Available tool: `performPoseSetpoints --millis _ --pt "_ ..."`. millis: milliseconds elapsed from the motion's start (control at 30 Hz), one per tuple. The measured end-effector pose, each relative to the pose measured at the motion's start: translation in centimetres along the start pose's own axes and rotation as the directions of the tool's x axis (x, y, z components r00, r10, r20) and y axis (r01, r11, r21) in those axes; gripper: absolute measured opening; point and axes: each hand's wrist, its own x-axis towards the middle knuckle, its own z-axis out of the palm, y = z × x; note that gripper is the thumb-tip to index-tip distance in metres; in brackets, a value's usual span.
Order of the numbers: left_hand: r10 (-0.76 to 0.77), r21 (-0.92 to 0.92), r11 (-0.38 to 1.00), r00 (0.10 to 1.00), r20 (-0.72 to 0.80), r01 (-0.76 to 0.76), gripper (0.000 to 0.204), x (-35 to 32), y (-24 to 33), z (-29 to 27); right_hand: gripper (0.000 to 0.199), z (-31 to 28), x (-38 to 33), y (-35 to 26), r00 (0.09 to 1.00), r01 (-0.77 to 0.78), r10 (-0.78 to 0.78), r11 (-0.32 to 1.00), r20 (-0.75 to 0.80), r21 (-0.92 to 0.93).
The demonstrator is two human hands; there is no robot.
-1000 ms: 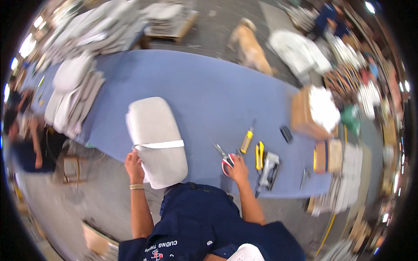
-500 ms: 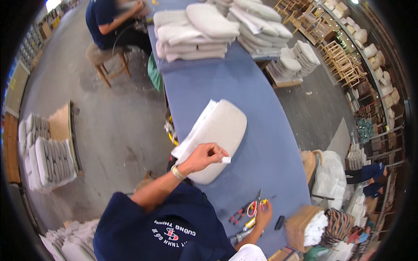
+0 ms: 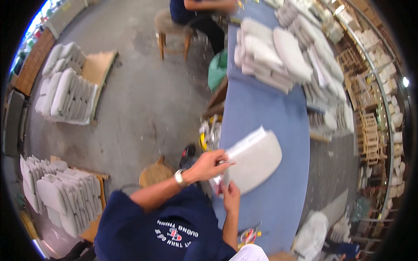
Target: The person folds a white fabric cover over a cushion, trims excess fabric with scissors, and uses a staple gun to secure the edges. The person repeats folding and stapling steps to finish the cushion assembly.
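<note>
A light grey padded seat cushion [image 3: 260,163] lies at a slant on the blue-covered table [image 3: 265,111], with a white layer showing along its left edge. My left hand [image 3: 210,165], a metal watch on its wrist, is closed in a pinch over that edge; what its fingertips hold is too small to make out. Just below, my right hand [image 3: 231,195] is closed at the cushion's lower left corner. Something small and dark red shows by its fingers, too blurred to name. Hand tools with red and yellow handles [image 3: 249,236] lie on the table nearer to me.
Stacked cushions [image 3: 267,54] fill the table's far end, where a co-worker [image 3: 202,19] sits on a stool. A green bag [image 3: 217,69] hangs at the left table edge. More cushions [image 3: 69,195] stand on pallets at left. A round wooden stool [image 3: 156,174] is beside me.
My view has swung left. My right hand has left the tools and come up to the cushion's corner. My left hand has moved from above the cushion to its left edge.
</note>
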Motion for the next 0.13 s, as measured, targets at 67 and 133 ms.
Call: performPoseSetpoints --millis 67,133 --pt "0.006 -0.023 1.0 0.973 -0.23 -0.012 0.018 -0.6 -4.2 -4.1 0.02 1.7 1.5 -0.8 0.998 0.0 -0.007 0.996 0.066 0.093" --pt "-0.151 -0.067 0.988 0.934 -0.324 0.136 0.02 -1.4 -3.6 -7.5 0.019 2.5 3.6 -1.4 0.998 0.018 -0.022 0.998 0.066 0.067"
